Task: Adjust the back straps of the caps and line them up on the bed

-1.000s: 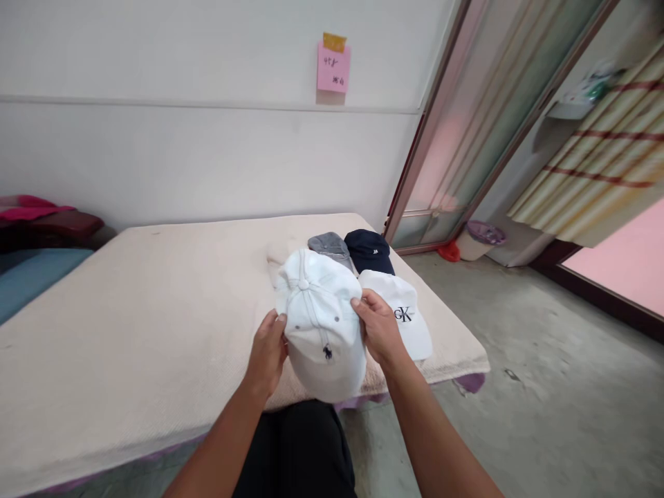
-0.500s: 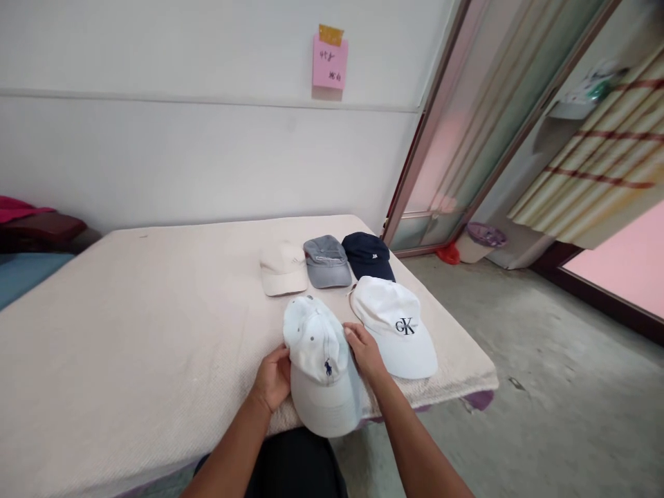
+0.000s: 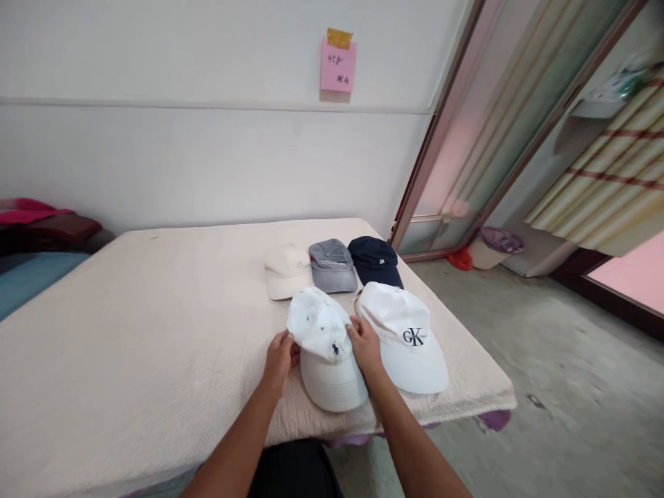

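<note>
Between my two hands is a pale blue baseball cap (image 3: pixel 324 339) with a small dark horse-rider logo, its brim toward me. My left hand (image 3: pixel 281 356) grips its left edge, fingers partly hidden under the rim. My right hand (image 3: pixel 365 344) pinches the right side near the logo. Just right of that hand lies a white cap (image 3: pixel 397 315) with black CK letters. Behind them sit a cream cap (image 3: pixel 287 271), a grey cap (image 3: pixel 333 268) and a navy cap (image 3: pixel 374 259), side by side in a row.
The caps rest on a bed with a cream cover (image 3: pixel 197 311), its front edge close to my legs. A pink note (image 3: pixel 337 67) is taped to the white wall behind. At right, a waste bin (image 3: pixel 492 247) stands on the concrete floor by a sliding door.
The pale blue cap has moved away from me, up toward the cream and grey caps, with both hands still on it. The view has shifted slightly left.
</note>
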Action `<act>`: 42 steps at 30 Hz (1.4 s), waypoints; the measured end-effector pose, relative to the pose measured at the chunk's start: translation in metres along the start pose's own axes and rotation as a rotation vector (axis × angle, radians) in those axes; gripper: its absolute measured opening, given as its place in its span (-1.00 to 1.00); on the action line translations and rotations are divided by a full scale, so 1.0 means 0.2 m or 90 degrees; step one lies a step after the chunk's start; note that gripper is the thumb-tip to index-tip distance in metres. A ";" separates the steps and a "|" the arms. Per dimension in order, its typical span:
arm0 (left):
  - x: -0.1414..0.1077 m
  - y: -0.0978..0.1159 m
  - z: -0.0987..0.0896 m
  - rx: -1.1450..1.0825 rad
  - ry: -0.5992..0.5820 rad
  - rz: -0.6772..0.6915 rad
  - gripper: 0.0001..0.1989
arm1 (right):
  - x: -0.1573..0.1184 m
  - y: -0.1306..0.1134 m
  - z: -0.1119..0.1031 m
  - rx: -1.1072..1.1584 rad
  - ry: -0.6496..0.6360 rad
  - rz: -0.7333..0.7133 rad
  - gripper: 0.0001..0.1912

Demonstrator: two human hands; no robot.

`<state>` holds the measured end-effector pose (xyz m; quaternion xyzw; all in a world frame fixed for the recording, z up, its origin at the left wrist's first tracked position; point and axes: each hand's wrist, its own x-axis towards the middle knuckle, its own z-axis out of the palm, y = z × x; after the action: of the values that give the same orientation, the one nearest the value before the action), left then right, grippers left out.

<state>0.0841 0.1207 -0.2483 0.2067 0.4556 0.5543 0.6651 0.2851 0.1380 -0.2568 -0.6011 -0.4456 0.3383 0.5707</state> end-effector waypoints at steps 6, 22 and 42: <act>-0.06 0.03 -0.02 -0.024 -0.094 -0.101 -0.86 | 0.00 0.03 -0.01 0.000 -0.024 0.025 -0.68; -0.30 0.17 0.03 -0.248 -0.128 -0.194 -0.56 | -0.29 -0.04 0.00 0.392 -0.228 0.212 -0.52; -0.39 0.14 0.06 -0.068 0.076 -0.102 -0.95 | -0.24 -0.20 -0.02 0.237 -0.143 0.095 -0.48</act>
<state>0.0816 0.0592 -0.1906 0.1001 0.4794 0.5341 0.6891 0.2650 0.0895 -0.2212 -0.4754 -0.3902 0.5208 0.5920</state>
